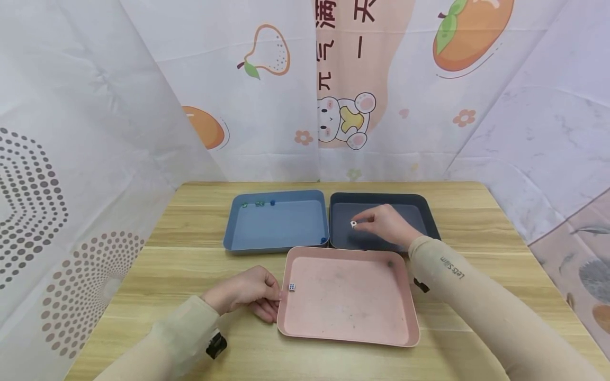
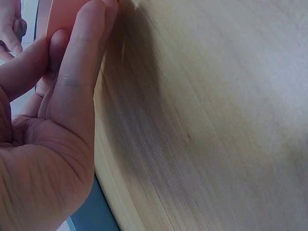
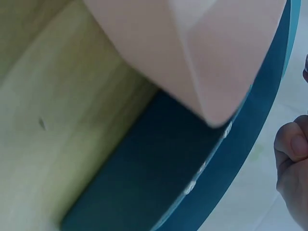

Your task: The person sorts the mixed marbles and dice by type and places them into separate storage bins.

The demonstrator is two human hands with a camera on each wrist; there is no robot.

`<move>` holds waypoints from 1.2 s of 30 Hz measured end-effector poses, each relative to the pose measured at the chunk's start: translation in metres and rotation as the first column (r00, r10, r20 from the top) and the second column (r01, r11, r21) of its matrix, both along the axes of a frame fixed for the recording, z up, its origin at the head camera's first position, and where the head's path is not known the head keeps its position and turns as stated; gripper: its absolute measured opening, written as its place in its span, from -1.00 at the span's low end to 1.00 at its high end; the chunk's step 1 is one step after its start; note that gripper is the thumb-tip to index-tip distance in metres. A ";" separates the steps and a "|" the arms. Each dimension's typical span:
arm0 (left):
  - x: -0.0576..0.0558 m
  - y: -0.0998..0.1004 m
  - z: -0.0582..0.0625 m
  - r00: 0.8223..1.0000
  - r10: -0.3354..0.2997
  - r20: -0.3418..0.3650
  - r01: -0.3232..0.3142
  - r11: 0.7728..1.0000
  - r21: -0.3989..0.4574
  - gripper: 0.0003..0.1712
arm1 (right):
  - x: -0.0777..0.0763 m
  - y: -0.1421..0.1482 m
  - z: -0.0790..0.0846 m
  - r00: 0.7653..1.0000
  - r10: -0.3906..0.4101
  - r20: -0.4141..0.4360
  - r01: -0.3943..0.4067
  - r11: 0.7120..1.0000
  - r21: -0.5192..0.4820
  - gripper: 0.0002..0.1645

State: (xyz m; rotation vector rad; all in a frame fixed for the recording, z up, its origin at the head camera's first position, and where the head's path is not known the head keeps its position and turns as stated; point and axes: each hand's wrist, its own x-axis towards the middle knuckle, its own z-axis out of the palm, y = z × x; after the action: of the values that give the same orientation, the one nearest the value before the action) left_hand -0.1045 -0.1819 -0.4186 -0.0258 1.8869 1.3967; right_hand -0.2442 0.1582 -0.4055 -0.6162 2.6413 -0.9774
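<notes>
My left hand (image 1: 252, 293) pinches the left rim of the pink tray (image 1: 352, 338), and its thumb and fingers (image 2: 79, 53) show on that edge in the left wrist view. Inside this tray, close to the left hand, lies a white die (image 1: 292, 287) with dark pips. Between the thumb and fingertips of my right hand (image 1: 388, 225) is another white die (image 1: 353, 224), held over the dark navy tray (image 1: 376, 198). In the right wrist view, only part of the right hand (image 3: 294, 163) appears at the right edge.
A blue tray (image 1: 276, 225) stands behind left, beside the navy one. Small green pieces (image 1: 259, 203) and a blue piece (image 1: 272, 202) lie along its back; another blue piece (image 1: 323, 241) sits in its front right corner. Printed curtains (image 1: 286, 121) hang behind the wooden table (image 1: 190, 264).
</notes>
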 end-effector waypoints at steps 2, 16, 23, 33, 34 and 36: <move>0.000 0.000 0.000 1.000 0.000 -0.001 0.000 1.000 -0.002 -0.81 | -0.005 0.003 0.001 1.000 -0.012 -0.004 0.012 1.000 0.015 -0.64; 0.001 -0.002 0.000 1.000 -0.008 -0.004 0.008 1.000 0.024 -0.79 | -0.038 0.011 0.000 0.997 0.038 -0.060 -0.028 0.986 0.164 -0.68; 0.000 -0.003 -0.003 1.000 -0.011 -0.005 0.011 1.000 0.021 -0.78 | -0.047 0.012 -0.006 0.997 0.036 -0.066 -0.019 0.970 0.242 -0.71; 0.000 -0.003 -0.003 1.000 -0.014 -0.004 0.014 1.000 0.016 -0.77 | -0.048 0.010 -0.020 0.994 0.072 -0.087 -0.038 0.940 0.339 -0.77; 0.000 -0.003 -0.003 1.000 -0.014 -0.003 0.014 1.000 0.015 -0.77 | -0.048 0.010 -0.021 0.993 0.079 -0.088 -0.043 0.935 0.351 -0.77; 0.000 -0.003 -0.003 1.000 -0.014 -0.002 0.014 1.000 0.014 -0.76 | -0.047 0.010 -0.021 0.992 0.089 -0.091 -0.048 0.924 0.379 -0.76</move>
State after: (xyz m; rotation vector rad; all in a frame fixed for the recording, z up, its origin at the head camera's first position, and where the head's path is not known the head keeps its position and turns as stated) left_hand -0.1046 -0.1850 -0.4217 -0.0047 1.8753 1.4009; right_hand -0.2915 0.1680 -0.4267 -0.6759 2.7710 -0.4042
